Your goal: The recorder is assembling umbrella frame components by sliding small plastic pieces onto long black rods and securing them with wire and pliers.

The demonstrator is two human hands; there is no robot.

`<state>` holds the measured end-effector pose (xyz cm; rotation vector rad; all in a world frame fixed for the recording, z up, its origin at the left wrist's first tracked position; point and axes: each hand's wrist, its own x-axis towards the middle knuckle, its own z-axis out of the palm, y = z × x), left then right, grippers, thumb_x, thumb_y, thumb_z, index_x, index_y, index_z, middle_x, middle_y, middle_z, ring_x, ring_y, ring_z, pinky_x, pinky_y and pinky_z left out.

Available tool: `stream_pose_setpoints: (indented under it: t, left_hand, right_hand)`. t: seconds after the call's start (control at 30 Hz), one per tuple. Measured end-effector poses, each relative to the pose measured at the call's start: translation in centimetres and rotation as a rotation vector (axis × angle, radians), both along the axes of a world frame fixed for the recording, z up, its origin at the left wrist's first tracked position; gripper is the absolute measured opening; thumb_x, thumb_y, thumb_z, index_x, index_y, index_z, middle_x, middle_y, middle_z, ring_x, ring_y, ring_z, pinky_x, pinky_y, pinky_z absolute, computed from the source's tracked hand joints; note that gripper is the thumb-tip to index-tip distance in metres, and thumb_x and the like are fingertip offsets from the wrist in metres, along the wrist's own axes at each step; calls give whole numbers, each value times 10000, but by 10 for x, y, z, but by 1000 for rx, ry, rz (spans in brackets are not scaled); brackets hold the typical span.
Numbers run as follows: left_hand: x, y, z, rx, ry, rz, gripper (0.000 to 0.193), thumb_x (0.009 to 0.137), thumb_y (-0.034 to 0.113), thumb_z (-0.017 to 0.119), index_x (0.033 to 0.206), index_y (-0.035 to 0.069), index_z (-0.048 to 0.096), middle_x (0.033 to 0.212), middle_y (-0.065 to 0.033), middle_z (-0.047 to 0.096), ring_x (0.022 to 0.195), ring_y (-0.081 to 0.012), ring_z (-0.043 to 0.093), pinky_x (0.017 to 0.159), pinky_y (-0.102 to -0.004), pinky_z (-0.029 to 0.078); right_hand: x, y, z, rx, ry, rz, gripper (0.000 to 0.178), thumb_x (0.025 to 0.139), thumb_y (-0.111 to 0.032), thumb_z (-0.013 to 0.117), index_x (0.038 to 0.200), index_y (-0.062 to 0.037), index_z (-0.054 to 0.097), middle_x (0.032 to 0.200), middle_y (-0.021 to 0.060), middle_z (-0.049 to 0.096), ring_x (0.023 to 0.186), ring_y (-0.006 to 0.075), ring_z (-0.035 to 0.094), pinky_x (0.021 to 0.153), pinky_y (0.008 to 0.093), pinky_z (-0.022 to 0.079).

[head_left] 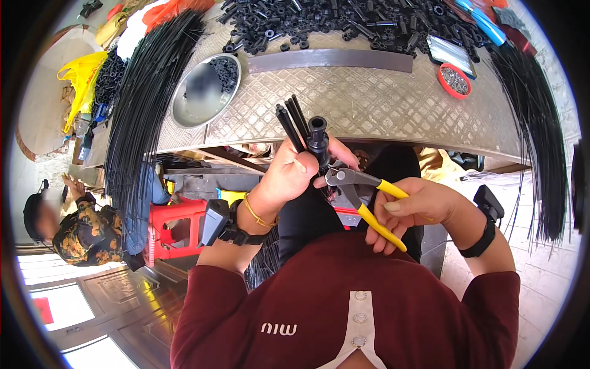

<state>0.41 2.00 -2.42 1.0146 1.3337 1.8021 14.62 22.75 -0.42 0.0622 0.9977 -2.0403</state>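
Both hands are occupied above the person's lap, in front of a work table with a diamond-patterned metal top (pixel 369 98). By the left hand (pixel 294 169), a black, ringed, hollow-ended cylindrical piece (pixel 317 138) is held upright, with its open end turned up; several slim black rods (pixel 288 127) are clasped just beside it, slanting up and leftward. By the right hand (pixel 409 206), grey metal pliers with yellow handles (pixel 353 178) are grasped, the handles spread apart. The pliers' nose is brought to the lower part of the cylindrical piece, near the left fingertips; whether anything is pinched there cannot be told.

On the table, a round silver metal bowl (pixel 209 111) is partly filled with small black parts, and a flat grey metal strip (pixel 332 59) is laid before a heap of loose black parts (pixel 369 21). Small silvery pieces are held in a round red dish (pixel 452 93).
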Motion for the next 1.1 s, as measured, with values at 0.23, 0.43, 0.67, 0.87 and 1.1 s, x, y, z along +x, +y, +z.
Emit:
stream_pose_setpoints:
  t: [0.23,0.43,0.67,0.87,1.1]
  left_hand:
    - [-1,-2,-4,-4,-28,-1,837,702,767,495,906,-31,645,667,-31,598,481,-39,423,444,-190,320]
    - [-5,-3,-6,29,-58,22,788,720,732,522,890,-28,642,785,-101,660,488,-42,435,442,-184,326]
    - [-5,-2,0,-10,-7,72,849,678,802,435,868,-8,605,792,-155,656,507,-59,472,452,-190,349]
    - [-6,2,1,19,19,175,886,719,795,382,985,-26,582,859,-173,652,515,-45,420,478,-185,344]
    - [-4,1,3,-32,38,224,858,752,757,403,961,-52,596,666,-49,564,499,-47,423,472,-197,349]
  right_hand:
    - [-3,0,4,81,9,14,274,931,-260,495,983,7,520,903,180,614,764,236,645,623,346,556]
    - [1,-24,-7,118,33,-70,269,952,-307,455,1010,-46,479,748,87,594,556,129,564,469,248,453]
    - [2,-27,3,383,160,-64,311,952,-362,437,960,-58,504,703,39,572,546,95,537,475,230,443]
    - [1,-16,10,965,936,-205,178,869,-233,572,944,-71,577,848,111,554,813,246,567,712,351,453]
    - [-14,-7,48,1586,1367,-55,176,747,-117,605,914,-64,586,857,121,510,817,293,540,697,390,449]
